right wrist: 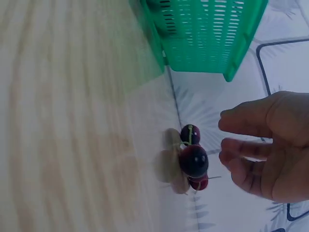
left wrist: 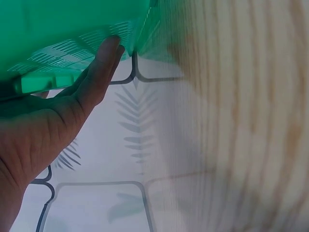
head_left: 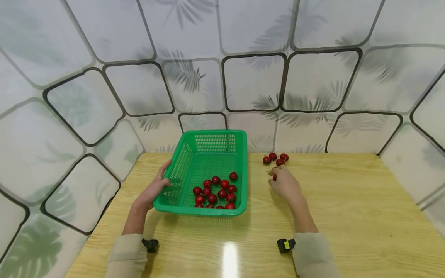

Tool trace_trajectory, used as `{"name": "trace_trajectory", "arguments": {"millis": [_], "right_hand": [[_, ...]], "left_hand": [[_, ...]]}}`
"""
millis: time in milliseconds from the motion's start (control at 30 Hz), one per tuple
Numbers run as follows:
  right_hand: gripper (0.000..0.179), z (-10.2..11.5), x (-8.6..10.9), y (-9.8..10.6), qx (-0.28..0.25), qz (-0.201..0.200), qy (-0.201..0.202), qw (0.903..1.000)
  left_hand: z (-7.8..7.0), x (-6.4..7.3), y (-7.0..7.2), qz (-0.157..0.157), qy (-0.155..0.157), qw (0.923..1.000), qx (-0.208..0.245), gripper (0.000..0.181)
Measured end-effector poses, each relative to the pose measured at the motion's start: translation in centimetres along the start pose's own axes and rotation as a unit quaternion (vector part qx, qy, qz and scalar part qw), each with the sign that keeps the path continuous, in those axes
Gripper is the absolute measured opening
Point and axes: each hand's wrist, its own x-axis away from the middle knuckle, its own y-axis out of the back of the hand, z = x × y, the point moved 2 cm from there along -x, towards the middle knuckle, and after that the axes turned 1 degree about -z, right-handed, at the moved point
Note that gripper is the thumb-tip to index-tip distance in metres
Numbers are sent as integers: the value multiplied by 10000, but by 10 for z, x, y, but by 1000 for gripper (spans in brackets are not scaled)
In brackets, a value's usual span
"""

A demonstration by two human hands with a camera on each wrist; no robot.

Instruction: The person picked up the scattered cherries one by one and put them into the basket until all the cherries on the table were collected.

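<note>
My left hand grips the left side of a green plastic basket, the thumb lying over its rim. Several dark red cherries have gathered at the basket's near right end. To the basket's right, my right hand is over the table, its thumb and bent fingers apart around a single cherry. In the right wrist view a gap shows between those fingertips and the nearest cherry. Just beyond the hand lie several more cherries.
The light wooden table meets a patterned wall covering at the back, close behind the basket and the loose cherries. Small black cameras are strapped at both sleeves.
</note>
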Motion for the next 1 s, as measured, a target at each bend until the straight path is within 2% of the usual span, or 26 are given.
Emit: {"name": "trace_trajectory", "arguments": {"millis": [133, 267, 367, 633, 800, 1000], "right_hand": [[36, 0, -8, -11, 38, 160, 160, 9997], [37, -7, -9, -19, 202, 514, 67, 9985], [38, -11, -9, -22, 218, 631, 68, 9977], [32, -14, -7, -17, -48, 488, 53, 9988], [26, -18, -6, -17, -180, 573, 181, 9980], [34, -18, -6, -14, -283, 504, 133, 9982]], "left_hand": [[1, -1, -1, 30, -82, 10000, 32, 87], [5, -3, -5, 24, -82, 10000, 29, 87], [5, -2, -5, -22, -72, 10000, 29, 87], [4, -1, -4, -33, -160, 9999, 55, 88], [4, -1, -3, -64, -158, 9998, 45, 87], [1, 0, 1, -38, -153, 9999, 51, 87]]}}
